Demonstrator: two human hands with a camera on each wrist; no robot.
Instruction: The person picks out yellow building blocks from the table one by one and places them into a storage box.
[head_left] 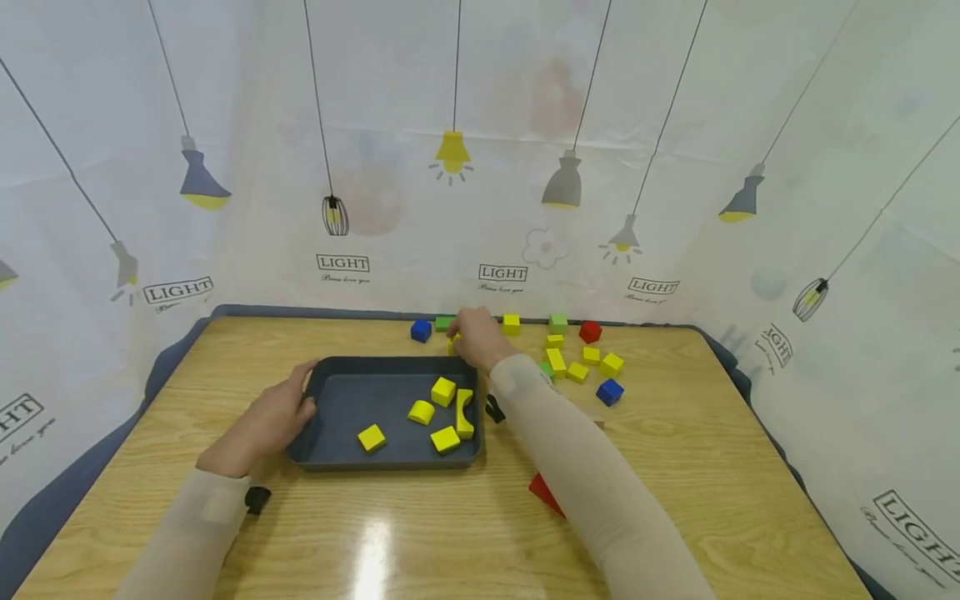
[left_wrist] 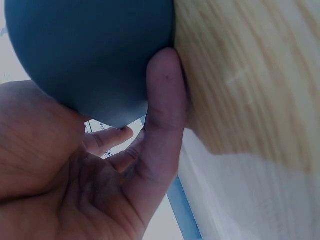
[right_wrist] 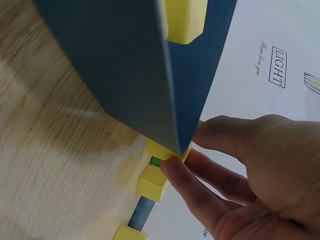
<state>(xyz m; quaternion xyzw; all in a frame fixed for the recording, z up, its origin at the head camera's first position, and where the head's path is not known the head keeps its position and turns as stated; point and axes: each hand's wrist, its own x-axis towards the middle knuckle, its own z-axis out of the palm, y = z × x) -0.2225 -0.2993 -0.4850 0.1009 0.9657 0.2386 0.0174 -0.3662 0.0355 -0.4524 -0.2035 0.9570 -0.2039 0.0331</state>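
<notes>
A dark grey tray (head_left: 333, 421) lies on the table, holding several yellow blocks, including an arched one (head_left: 463, 415) along its right wall. My left hand (head_left: 273, 417) grips the tray's left end, thumb over the rim and fingers along the outer wall. Behind the tray's far right corner, my right hand (head_left: 480, 337) pinches a yellow block (right_wrist: 156, 149) between thumb and fingertips. The tray corner partly hides that block in the right wrist view. Another yellow block (right_wrist: 151, 183) sits close by the fingers.
Blue (head_left: 421, 331) and green (head_left: 445, 323) blocks stand at the table's back edge. Right of my right arm are several yellow blocks (head_left: 556, 362), a red block (head_left: 590, 332) and a blue block (head_left: 610, 392). A red piece (head_left: 546, 493) lies partly under the right sleeve.
</notes>
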